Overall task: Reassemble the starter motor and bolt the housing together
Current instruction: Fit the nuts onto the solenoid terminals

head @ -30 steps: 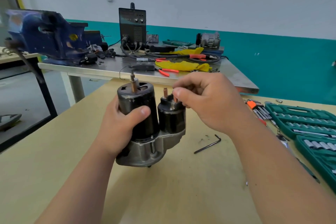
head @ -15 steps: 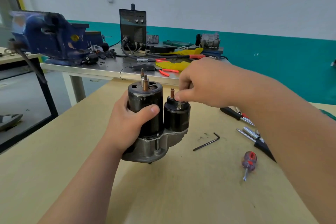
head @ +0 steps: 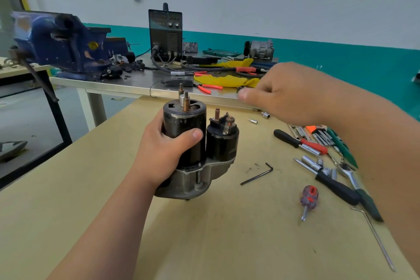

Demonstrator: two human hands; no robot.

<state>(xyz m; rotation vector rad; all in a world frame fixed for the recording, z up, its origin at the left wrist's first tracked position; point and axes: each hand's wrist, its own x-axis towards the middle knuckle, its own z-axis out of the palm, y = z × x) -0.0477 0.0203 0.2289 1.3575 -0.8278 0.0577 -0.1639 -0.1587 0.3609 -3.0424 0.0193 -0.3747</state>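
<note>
Starter motor (head: pixel 179 125) upright on tabletop (head: pixel 204 245) | left hand (head: pixel 159 154) grips its black body | right hand (head: pixel 279 93) hovers apart, fingers curled, blurred; cannot tell whether it holds anything

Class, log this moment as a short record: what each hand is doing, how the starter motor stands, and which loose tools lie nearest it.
Left hand: grips the black body of the motor
Right hand: raised up and to the right of the solenoid, not touching it; fingers curled, blurred, contents unclear
Motor: upright over the table, studs up
Nearest tools: Allen key, then screwdriver, both to its right
</note>
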